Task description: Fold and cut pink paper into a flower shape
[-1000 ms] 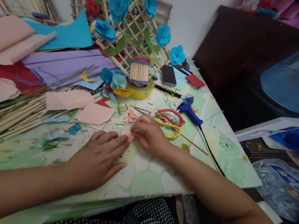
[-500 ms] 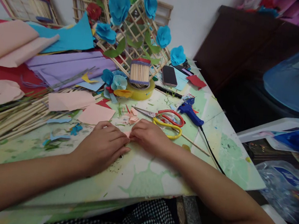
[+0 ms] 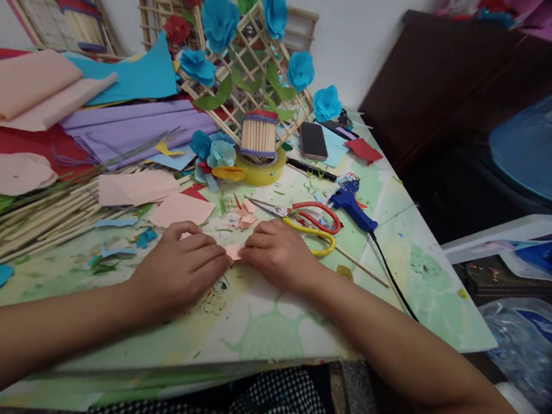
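Note:
A small piece of pink paper (image 3: pixel 233 252) shows between my two hands, low over the table near its front edge. My left hand (image 3: pixel 179 269) has its fingers closed at the paper's left end. From the other side, my right hand (image 3: pixel 279 253) pinches the right end. Most of the paper is hidden under the fingers. Just behind my right hand lie scissors (image 3: pixel 316 219) with one red and one yellow handle, beside crumpled pink scraps (image 3: pixel 246 214). Pink paper squares (image 3: pixel 182 211) lie behind my left hand.
A stick lattice (image 3: pixel 250 68) with blue paper flowers stands at the back, by a yellow tape roll (image 3: pixel 264 170). A blue glue gun (image 3: pixel 353 205) trails its cord to the right. Thin sticks (image 3: pixel 54 225) and coloured paper sheets (image 3: pixel 137 128) cover the left. A phone (image 3: pixel 313 140) lies farther back.
My hands have moved slightly apart, the left one shifting left, so more of the pink paper shows between them. The view has turned a little to the left.

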Available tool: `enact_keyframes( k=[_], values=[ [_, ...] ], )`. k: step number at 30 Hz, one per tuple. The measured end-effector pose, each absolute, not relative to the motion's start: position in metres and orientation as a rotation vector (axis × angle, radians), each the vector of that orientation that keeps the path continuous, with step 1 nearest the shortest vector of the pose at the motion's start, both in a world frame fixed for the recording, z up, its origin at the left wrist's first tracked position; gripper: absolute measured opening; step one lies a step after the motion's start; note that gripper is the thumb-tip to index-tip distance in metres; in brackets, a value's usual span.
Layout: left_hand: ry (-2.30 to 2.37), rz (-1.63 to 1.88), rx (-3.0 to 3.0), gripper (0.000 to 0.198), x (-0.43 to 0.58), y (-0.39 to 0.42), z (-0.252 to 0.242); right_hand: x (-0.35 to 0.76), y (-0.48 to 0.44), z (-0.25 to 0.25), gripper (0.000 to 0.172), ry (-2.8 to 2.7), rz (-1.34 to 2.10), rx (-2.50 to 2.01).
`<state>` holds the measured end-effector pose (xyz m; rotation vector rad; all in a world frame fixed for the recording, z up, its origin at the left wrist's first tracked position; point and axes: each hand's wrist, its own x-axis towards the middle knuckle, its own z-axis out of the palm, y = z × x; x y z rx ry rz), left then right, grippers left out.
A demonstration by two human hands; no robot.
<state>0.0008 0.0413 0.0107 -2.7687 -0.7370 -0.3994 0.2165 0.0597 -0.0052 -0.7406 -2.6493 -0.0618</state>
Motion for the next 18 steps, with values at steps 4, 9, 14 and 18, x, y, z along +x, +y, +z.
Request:
enact_keyframes(
  k=[4,9,14,18],
  values=[
    [-0.711,-0.407,-2.785,0.029,0.002,0.038,0.010,0.217,0.061,-0.006,0.022,-2.625,0.001,-0.703],
    [-0.772,-0.350,-2.842,0.032,0.003,0.030,0.010,0.219,0.064,-0.005,0.018,-2.558,0.319,-0.676],
    [-0.821,-0.270,-2.857,0.030,0.003,0.023,0.007,0.219,0.064,-0.004,0.017,-2.552,0.505,-0.671],
    [-0.852,-0.246,-2.863,0.030,0.003,0.021,0.004,0.215,0.062,-0.002,0.016,-2.549,0.585,-0.754]
  ],
)
